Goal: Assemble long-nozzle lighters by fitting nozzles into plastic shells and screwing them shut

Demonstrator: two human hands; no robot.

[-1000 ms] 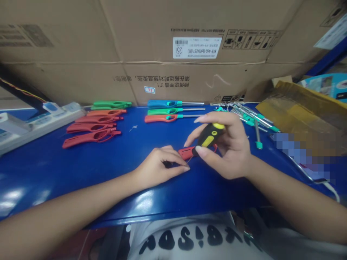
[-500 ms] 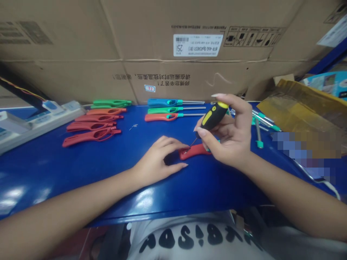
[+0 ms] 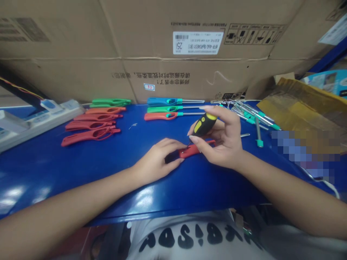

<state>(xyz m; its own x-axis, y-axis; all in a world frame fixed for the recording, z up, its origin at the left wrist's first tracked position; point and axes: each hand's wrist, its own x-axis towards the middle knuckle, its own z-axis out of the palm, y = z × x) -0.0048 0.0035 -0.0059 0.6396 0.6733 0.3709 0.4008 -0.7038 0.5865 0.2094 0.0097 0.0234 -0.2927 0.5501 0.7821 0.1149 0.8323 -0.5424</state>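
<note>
A red gas lighter (image 3: 192, 151) lies on the blue tabletop in front of me, its metal rod poking out beyond my right hand. My left hand (image 3: 155, 160) rests on the table with thumb and forefinger closed about the handle's near-left end. In my right hand (image 3: 227, 139) is a black and yellow screwdriver (image 3: 204, 125), tilted, with its shaft pointing down-left. The tip meets the lighter handle close to my left fingertips; my fingers partly hide the shaft and the middle of the lighter.
Red, orange and green lighter handles (image 3: 90, 135) lie stacked at left, near small screws (image 3: 133, 125) and a power strip (image 3: 40, 122). Lighters with rods (image 3: 164, 116) line the back. Metal rods (image 3: 255, 113) pile at right beside a taped box (image 3: 295, 104). Cardboard (image 3: 151, 39) stands behind.
My right hand and the screwdriver have shifted a little left and down. My left thumb has drawn in against the red lighter's end.
</note>
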